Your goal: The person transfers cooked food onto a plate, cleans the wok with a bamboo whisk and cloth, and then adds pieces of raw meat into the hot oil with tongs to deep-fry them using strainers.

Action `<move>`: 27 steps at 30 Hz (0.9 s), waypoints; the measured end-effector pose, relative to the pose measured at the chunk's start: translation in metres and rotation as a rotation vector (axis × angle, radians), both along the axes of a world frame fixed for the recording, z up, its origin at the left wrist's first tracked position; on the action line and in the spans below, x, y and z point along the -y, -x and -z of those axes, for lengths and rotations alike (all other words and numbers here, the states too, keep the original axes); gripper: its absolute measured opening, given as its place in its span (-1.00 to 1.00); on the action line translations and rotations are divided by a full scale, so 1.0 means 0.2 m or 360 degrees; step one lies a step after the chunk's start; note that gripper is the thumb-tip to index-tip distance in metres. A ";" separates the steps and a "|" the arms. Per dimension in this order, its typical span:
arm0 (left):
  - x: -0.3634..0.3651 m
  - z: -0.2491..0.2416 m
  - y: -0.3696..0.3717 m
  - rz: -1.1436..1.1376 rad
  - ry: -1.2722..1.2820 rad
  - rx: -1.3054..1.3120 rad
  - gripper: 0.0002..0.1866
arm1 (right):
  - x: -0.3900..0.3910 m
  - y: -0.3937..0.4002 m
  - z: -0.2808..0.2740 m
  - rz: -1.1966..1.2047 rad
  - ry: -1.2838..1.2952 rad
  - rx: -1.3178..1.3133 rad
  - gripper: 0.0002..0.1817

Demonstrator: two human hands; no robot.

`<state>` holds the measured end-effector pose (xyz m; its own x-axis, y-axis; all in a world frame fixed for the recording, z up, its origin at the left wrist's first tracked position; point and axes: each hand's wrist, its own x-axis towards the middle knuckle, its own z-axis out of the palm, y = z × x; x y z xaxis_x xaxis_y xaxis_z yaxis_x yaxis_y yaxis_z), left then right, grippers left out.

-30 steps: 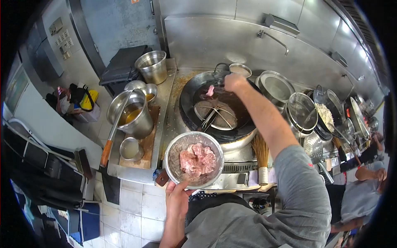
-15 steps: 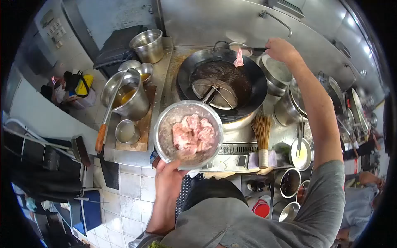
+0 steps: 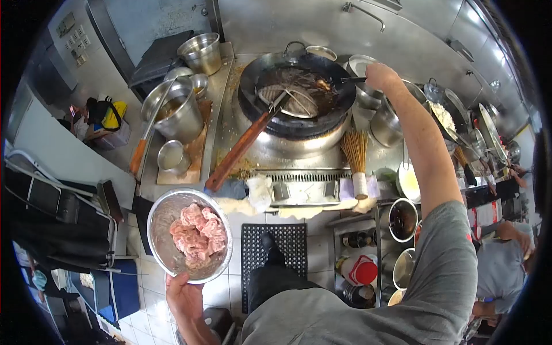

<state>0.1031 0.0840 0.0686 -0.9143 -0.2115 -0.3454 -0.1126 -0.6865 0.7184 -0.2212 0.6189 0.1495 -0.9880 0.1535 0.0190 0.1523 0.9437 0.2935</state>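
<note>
In my left hand (image 3: 187,296) is a steel bowl (image 3: 156,230) of raw pink meat pieces (image 3: 197,234), gripped at its near rim with the thumb on the edge. My right hand (image 3: 382,76) is closed round a slender dark-handled utensil (image 3: 352,80), held out over the right rim of a black wok (image 3: 248,86). Dark oil (image 3: 282,75) fills the wok, and a pale piece (image 3: 325,85) shows at its surface, close to the utensil's tip. A wire-mesh skimmer (image 3: 299,104) lies in the wok, its wooden handle (image 3: 244,146) slanting toward me over the near rim.
Left of the wok stand steel pots (image 3: 172,109), a small cup (image 3: 173,156) and a ladle (image 3: 150,132). A bamboo brush (image 3: 355,158) is by the front edge. Pots (image 3: 386,123) line the right side. A shelf with a red-lidded container (image 3: 362,270) stands below. Another person (image 3: 506,261) is at far right.
My left hand has moved the bowl down and left, away from the wok, uncovering the skimmer's handle. The meat piece hanging by my right hand's utensil is gone from the air; that hand is slightly lower.
</note>
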 end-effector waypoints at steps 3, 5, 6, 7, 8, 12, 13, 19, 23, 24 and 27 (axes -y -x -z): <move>0.04 0.04 -0.15 -0.0018 -0.0025 0.0027 -0.42 | -0.04 -0.03 0.05 -0.0026 -0.0005 -0.0001 -0.69; 0.06 0.06 -0.24 -0.0012 -0.0062 0.0066 -0.44 | -0.04 -0.10 -0.01 -0.0047 0.0000 -0.0060 -0.69; 0.07 0.06 -0.26 -0.0030 -0.0062 0.0072 -0.44 | -0.04 -0.13 -0.04 -0.0043 0.0007 -0.0116 -0.69; 0.07 0.06 -0.30 -0.0030 -0.0054 0.0082 -0.46 | -0.04 -0.16 -0.07 -0.0070 0.0001 -0.0096 -0.69; 0.06 0.05 -0.30 -0.0014 -0.0042 0.0084 -0.47 | -0.07 -0.16 -0.12 -0.0125 0.0018 -0.0127 -0.72; 0.00 0.05 -0.23 0.0066 0.0016 0.0051 -0.50 | -0.13 -0.14 -0.16 -0.0288 0.0004 -0.0278 -0.74; -0.02 0.07 -0.21 0.0113 0.0002 0.0045 -0.52 | -0.09 -0.15 -0.18 -0.0302 0.0007 -0.0219 -0.72; -0.19 0.14 0.02 0.0257 -0.0142 0.0047 -0.70 | 0.04 -0.04 -0.03 -0.0267 0.0259 -0.0195 -0.63; -0.28 0.18 0.23 0.0368 -0.0100 0.0056 -0.79 | 0.34 -0.28 -0.21 -0.0483 0.0697 -0.0375 -0.63; -0.30 0.18 0.29 0.0379 -0.0112 0.0036 -0.79 | 0.43 -0.40 -0.30 -0.0704 0.0641 -0.0412 -0.64; -0.39 0.23 0.48 0.0421 0.0099 -0.0103 -0.84 | 0.72 -0.64 -0.50 -0.0932 0.0890 0.0110 -0.61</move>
